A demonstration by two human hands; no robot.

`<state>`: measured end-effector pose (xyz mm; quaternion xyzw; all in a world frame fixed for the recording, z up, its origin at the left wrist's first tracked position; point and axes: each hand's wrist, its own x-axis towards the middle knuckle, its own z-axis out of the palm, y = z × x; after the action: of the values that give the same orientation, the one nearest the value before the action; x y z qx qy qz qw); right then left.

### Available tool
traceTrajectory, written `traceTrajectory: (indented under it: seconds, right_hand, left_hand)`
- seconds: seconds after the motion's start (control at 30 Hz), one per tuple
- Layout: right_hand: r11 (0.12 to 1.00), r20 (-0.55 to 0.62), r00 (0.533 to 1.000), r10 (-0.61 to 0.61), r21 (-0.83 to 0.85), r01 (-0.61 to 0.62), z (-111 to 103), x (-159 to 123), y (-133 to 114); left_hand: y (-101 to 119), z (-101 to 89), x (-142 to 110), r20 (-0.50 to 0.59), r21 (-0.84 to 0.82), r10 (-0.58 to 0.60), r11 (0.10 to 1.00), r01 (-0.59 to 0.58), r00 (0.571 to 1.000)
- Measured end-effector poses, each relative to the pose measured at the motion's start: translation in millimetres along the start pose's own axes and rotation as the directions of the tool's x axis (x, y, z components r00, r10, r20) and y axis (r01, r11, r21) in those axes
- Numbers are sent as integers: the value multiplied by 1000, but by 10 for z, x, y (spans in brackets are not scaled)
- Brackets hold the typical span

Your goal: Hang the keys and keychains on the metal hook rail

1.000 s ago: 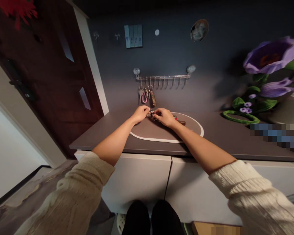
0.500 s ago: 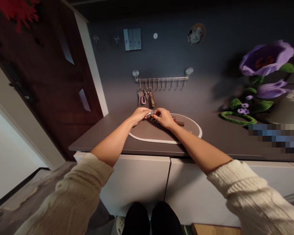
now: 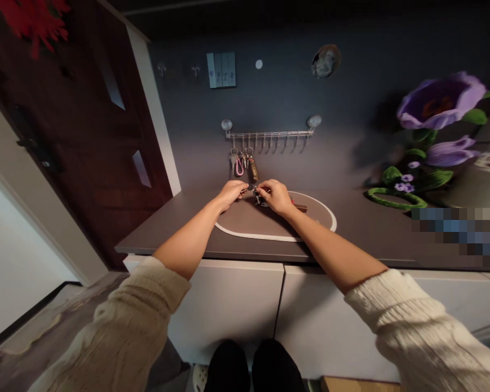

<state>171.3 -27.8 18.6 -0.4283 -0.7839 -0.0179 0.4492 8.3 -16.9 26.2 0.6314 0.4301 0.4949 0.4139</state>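
My left hand and my right hand meet over the far end of an oval brown mat with a white rim. Both pinch a small bunch of keys between them, fingers curled tight around it. More dark key parts hang just under my right fingers. A brown and red object lies on the mat behind my right wrist. Above the hands, a metal hook rail on the grey wall carries several keys and fobs at its left end.
The mat lies on a dark countertop over white cabinet doors. A dark wooden door stands at the left. Purple artificial flowers with a green ring stand at the right. Wall switches sit above the rail.
The hands stay together on the keys, with only small finger shifts. The view has drifted slightly.
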Motion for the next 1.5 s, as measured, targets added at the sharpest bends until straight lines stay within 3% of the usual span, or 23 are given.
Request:
traceTrajectory:
  seconds: [0.43,0.7,0.93,1.07,1.13,1.23,1.5]
  right_hand:
    - [960,-38,990,133,252,-119,67,22,78]
    - [973,-20,993,116,204,-109,6,24,37]
    - [985,-36,996,81,155,-75,-59,28,35]
    - [987,-60,995,80,146,-71,-71,72,70]
    - [984,-83,993,89,163,-74,-81,120,93]
    - [975,-116,986,122,200,-98,-109,236,127]
    - [958,-199,954,222,227,-176,-164,762,221]
  left_hand:
    - [-39,46,-36,125,-14,0,1000,2,992]
    - [-101,96,-39,167,102,99,988,-117,981]
    - [-102,129,-58,137,447,281,838,-312,950]
    - [-125,150,-55,136,652,349,674,-349,927]
    - [-153,158,-43,145,687,362,633,-357,921]
    - [-192,168,-21,171,701,360,609,-370,917]
    - [-169,202,-49,172,730,244,619,-290,954]
